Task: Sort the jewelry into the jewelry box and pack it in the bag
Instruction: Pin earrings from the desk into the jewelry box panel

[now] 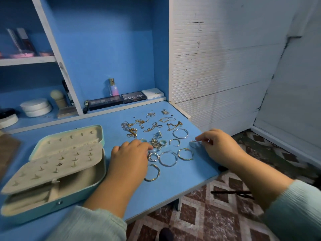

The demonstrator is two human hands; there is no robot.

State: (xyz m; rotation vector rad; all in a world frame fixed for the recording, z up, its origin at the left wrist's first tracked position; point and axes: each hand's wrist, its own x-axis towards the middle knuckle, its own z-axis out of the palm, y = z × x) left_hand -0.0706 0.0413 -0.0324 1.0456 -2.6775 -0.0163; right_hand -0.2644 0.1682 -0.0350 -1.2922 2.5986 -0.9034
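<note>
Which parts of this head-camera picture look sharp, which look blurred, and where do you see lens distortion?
Head view: the hoop bangles at centre are fairly sharp; the jewelry box at the left edge is smeared, as is the shelf clutter; the right hand pinches a slightly blurred small ring. Wide-angle bending tilts the shelf upright and the table edge. Lighting is soft, without harsh glare.

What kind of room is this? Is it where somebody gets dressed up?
Probably yes: it looks like a dressing or vanity corner at home. Makeup palettes and a perfume bottle sit on blue shelves, and jewelry lies beside an open jewelry box.
</note>
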